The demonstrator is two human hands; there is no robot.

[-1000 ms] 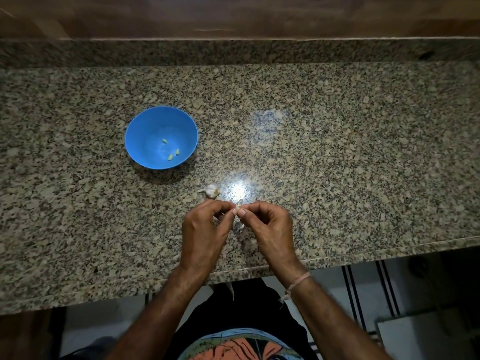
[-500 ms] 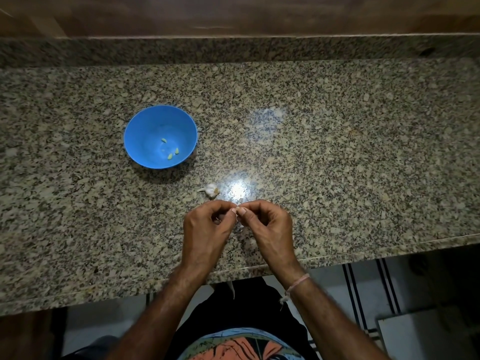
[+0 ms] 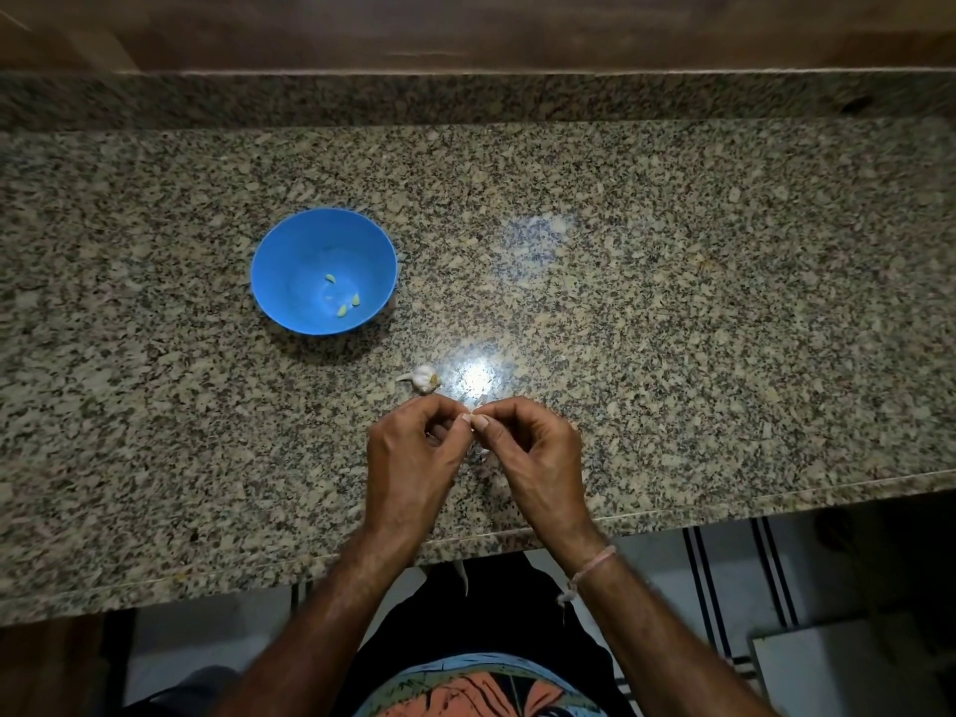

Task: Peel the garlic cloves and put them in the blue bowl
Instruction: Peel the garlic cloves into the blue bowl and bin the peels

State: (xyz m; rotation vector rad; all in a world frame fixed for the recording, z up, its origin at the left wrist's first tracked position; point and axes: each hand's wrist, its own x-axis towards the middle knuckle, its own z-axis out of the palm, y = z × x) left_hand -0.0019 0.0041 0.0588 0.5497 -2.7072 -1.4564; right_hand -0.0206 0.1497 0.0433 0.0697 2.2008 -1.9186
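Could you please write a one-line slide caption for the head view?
Left hand and right hand pinch a garlic clove over the granite counter; three peeled cloves lie in the blue bowl.

pale thread bracelet [image 3: 595, 559] on the right wrist, black shirt [image 3: 494, 631] with orange print.

We count one blue bowl [image 3: 289, 256] on one worktop [image 3: 672, 328], with three peeled cloves [image 3: 342, 310] inside it. Outside the bowl we count one partial garlic head [image 3: 423, 378]. We also count two hands, a left hand [image 3: 411, 458] and a right hand [image 3: 538, 458], both pinching one small pale piece [image 3: 478, 403] that we cannot identify, and one thread band [image 3: 595, 558] on the right wrist.
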